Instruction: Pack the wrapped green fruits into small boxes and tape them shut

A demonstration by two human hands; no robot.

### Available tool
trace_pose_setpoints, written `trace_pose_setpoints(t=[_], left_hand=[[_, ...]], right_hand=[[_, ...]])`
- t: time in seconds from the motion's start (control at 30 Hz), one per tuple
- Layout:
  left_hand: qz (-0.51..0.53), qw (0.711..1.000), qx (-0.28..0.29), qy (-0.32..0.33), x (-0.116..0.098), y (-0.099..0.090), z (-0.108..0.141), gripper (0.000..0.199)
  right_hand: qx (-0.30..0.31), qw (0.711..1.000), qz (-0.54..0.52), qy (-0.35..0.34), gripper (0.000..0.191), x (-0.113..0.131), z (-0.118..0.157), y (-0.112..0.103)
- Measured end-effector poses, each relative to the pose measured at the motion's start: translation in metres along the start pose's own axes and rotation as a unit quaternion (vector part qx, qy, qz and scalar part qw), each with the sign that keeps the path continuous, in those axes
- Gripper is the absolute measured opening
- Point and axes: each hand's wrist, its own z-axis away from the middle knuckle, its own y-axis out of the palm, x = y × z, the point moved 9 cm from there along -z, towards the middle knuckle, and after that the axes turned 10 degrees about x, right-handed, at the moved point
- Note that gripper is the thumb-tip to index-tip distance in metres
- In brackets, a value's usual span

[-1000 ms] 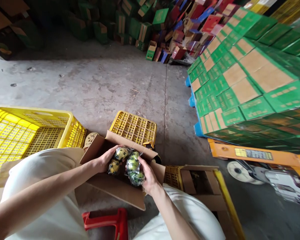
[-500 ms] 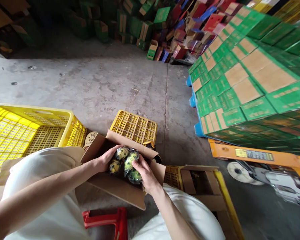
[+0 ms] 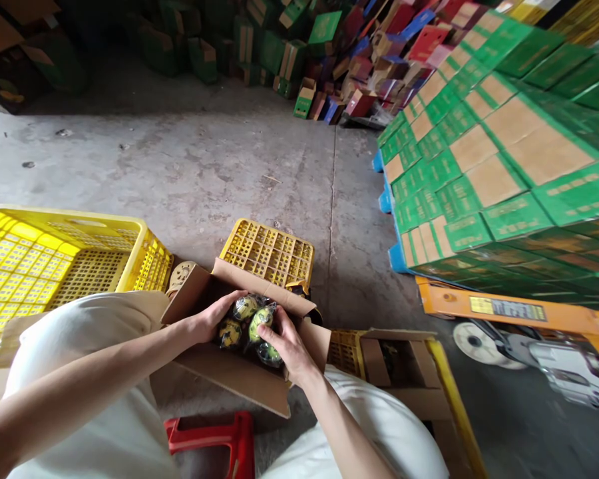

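Observation:
An open cardboard box (image 3: 234,380) lies between my knees with its flaps spread. At its mouth is a cluster of several round, green-yellow fruits (image 3: 244,307) in clear, dark-patterned plastic wrap; their exact kind is not plain. My left hand (image 3: 215,319) is curved against the left side of the cluster, fingertips by the upper fruit, beside a yellower wrapped fruit (image 3: 229,334). From the right, my right hand (image 3: 290,344) grips a greener fruit (image 3: 259,324) with thumb and fingers. Another wrapped fruit (image 3: 269,354) sits just below that thumb. The box's inside is mostly hidden.
A big yellow crate (image 3: 144,256) stands left; an upturned yellow crate (image 3: 267,249) lies beyond the box. A second carton (image 3: 424,366) sits in a crate at right. Further right are an orange pallet jack (image 3: 459,303) and stacked green boxes (image 3: 479,179). A red stool (image 3: 204,439) is below.
The wrapped fruits have sunk slightly deeper into the box between my hands. My right fingers have bent further around the greener fruit. My left hand has shifted slightly right.

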Motion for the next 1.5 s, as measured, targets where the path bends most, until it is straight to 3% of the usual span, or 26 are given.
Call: trace_pose_setpoints(t=[0.2, 0.33, 0.47, 0.6, 0.67, 0.8, 0.93, 1.2, 1.37, 1.5], left_hand=[[-0.017, 0.999, -0.04, -0.007, 0.001, -0.013, -0.004, 0.047], [-0.017, 0.999, -0.043, -0.017, 0.003, -0.011, -0.002, 0.046], [-0.018, 0.999, -0.037, -0.024, 0.004, -0.007, -0.001, 0.047], [-0.019, 0.999, -0.026, -0.025, 0.004, -0.008, -0.001, 0.052], [-0.017, 0.999, -0.024, -0.021, 0.003, -0.012, -0.002, 0.053], [-0.023, 0.999, -0.043, -0.005, 0.003, -0.023, -0.007, 0.053], [-0.033, 0.998, -0.049, -0.005, 0.003, -0.028, -0.009, 0.051], [-0.031, 0.998, -0.061, 0.002, 0.001, -0.029, -0.009, 0.043], [-0.013, 0.998, -0.061, -0.016, 0.004, -0.029, -0.01, 0.043], [-0.017, 0.998, -0.052, -0.016, 0.006, -0.026, -0.01, 0.041]], right_hand=[[0.019, 0.987, -0.137, 0.084, 0.059, -0.015, 0.0, 0.007], [0.016, 0.971, -0.189, 0.142, 0.066, -0.026, 0.003, 0.007], [0.029, 0.972, -0.189, 0.136, 0.069, -0.025, 0.001, 0.007], [0.003, 0.968, -0.2, 0.151, 0.063, -0.032, 0.001, 0.004], [-0.004, 0.973, -0.193, 0.126, 0.06, -0.029, -0.001, 0.003], [0.022, 0.991, -0.118, 0.065, 0.049, -0.017, -0.005, 0.004], [0.003, 0.996, -0.069, 0.062, 0.042, -0.016, -0.006, -0.002], [0.011, 0.989, -0.126, 0.08, 0.044, -0.023, -0.007, -0.002], [-0.018, 0.984, -0.15, 0.095, 0.049, -0.028, -0.008, -0.006], [0.001, 0.981, -0.162, 0.102, 0.053, -0.031, -0.01, -0.002]])
